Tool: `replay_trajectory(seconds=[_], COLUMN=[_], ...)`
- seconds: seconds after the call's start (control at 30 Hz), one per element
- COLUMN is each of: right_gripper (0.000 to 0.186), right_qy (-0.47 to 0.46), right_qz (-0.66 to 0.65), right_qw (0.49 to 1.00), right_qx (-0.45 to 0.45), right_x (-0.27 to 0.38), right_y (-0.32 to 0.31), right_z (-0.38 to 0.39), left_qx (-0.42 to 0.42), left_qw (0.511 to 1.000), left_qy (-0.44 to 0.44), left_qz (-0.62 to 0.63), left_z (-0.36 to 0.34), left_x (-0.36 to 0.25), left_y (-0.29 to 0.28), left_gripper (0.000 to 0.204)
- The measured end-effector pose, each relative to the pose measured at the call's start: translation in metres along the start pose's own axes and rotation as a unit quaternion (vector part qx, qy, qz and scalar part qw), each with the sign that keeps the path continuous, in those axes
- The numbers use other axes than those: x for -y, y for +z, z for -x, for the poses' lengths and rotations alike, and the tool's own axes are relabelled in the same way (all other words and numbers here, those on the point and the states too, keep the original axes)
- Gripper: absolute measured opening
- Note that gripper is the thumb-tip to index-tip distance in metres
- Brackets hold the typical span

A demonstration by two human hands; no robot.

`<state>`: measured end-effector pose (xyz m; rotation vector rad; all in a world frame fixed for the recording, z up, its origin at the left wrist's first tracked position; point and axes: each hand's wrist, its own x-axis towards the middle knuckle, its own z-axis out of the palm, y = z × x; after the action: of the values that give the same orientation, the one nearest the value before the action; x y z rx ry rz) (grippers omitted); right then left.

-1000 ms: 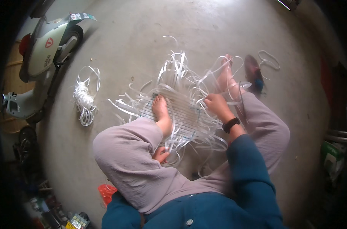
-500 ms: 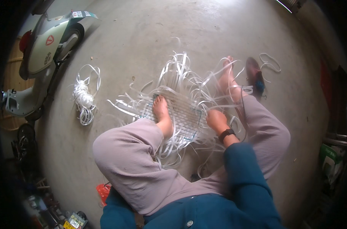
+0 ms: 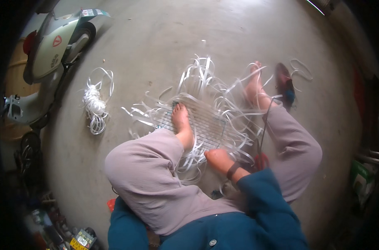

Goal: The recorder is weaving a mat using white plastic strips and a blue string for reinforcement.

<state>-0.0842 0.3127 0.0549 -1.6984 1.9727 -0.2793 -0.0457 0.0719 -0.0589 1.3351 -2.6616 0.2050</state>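
My right hand (image 3: 218, 161), with a dark band at its wrist, is closed in a fist at the near right edge of a woven mat of white plastic strips (image 3: 206, 130). Whatever its fingers hold, if anything, is hidden. Loose strip ends (image 3: 204, 68) spread out round the mat on all sides. My left bare foot (image 3: 182, 121) presses on the mat's left part. Out of my left arm only the sleeve (image 3: 127, 227) shows; the hand is out of sight behind my thigh. Just right of my right hand lies a red-handled tool (image 3: 261, 161), partly hidden.
A bundle of white strip (image 3: 94, 102) lies on the concrete floor to the left. Beyond it stands a pale scooter (image 3: 52, 54). A dark shoe (image 3: 284, 81) and a strip loop (image 3: 302, 68) lie past my right foot (image 3: 254, 85). Clutter (image 3: 81, 239) fills the lower left.
My right hand has moved left and nearer to me, from the mat's right side to its near edge. The red-handled tool has come into sight. The whole view has shifted slightly.
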Motion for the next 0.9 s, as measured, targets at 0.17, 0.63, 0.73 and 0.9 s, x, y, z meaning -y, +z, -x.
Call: replay_trajectory(seconds=[0.17, 0.63, 0.73, 0.9], right_gripper=[0.011, 0.018, 0.014, 0.016], right_qy=[0.053, 0.090, 0.111, 0.125], right_qz=[0.009, 0.044, 0.003, -0.051], right_qw=[0.998, 0.995, 0.994, 0.989], right_qx=[0.040, 0.009, -0.002, -0.060], right_x=[0.013, -0.006, -0.014, -0.016], right_y=[0.031, 0.043, 0.042, 0.036], right_z=[0.012, 0.012, 0.013, 0.016], left_qx=[-0.011, -0.101, -0.022, -0.072], left_qw=[1.000, 0.992, 0.999, 0.997], left_qy=[0.000, 0.022, 0.012, 0.017], left_qz=[0.006, -0.073, -0.029, -0.022], left_z=[-0.002, -0.005, -0.002, -0.003], left_x=[0.001, 0.005, -0.003, -0.004], left_y=[-0.010, -0.001, -0.001, -0.008], left_gripper=[0.020, 0.014, 0.014, 0.011])
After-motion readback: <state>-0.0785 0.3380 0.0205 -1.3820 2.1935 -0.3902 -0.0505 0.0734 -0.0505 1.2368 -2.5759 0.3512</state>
